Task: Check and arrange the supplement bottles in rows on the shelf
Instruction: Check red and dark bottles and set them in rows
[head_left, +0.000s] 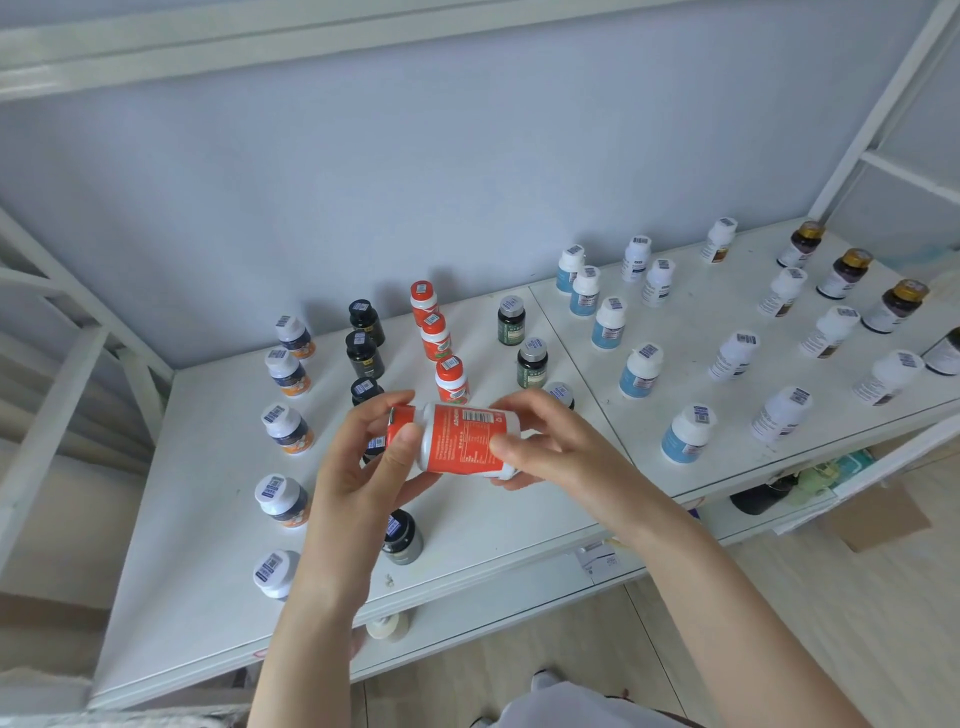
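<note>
An orange-and-white supplement bottle (457, 439) lies sideways in the air above the white shelf (208, 519), label facing me. My left hand (363, 467) grips its orange cap end. My right hand (540, 447) holds its base end. Behind it three matching orange bottles (451, 379) stand in a row running back. Left of them is a row of black bottles (364, 354), partly hidden by my left hand, and a row of white-capped dark-and-orange bottles (285, 428). Green bottles (531, 362) stand to the right.
The right shelf board carries rows of white-and-blue bottles (640, 371), white bottles (733, 356) and brown gold-capped bottles (896, 305). A white frame post (878, 104) rises at the right. A lower shelf holds a tape roll (387, 626) and a cardboard box (878, 514).
</note>
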